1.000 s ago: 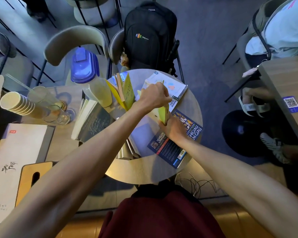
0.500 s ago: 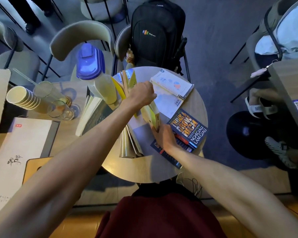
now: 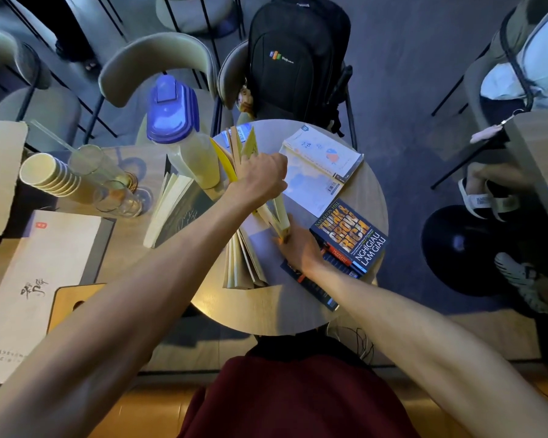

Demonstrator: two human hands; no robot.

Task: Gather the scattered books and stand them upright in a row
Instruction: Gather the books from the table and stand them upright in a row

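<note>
Round wooden worktop (image 3: 266, 314) among cafe chairs, "Think & Grow Rich" book (image 3: 350, 237) at three o'clock, left hand (image 3: 260, 181) fingers pinching yellow book (image 3: 274, 213), right hand (image 3: 301, 248) fingers' pose unclear.

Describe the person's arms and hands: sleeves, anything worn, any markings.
Both forearms are bare, no sleeves in view. The left hand and right hand show no gloves, watch or bracelet; rings cannot be ruled out. No markings are visible. Dark red clothing shows below.
</note>
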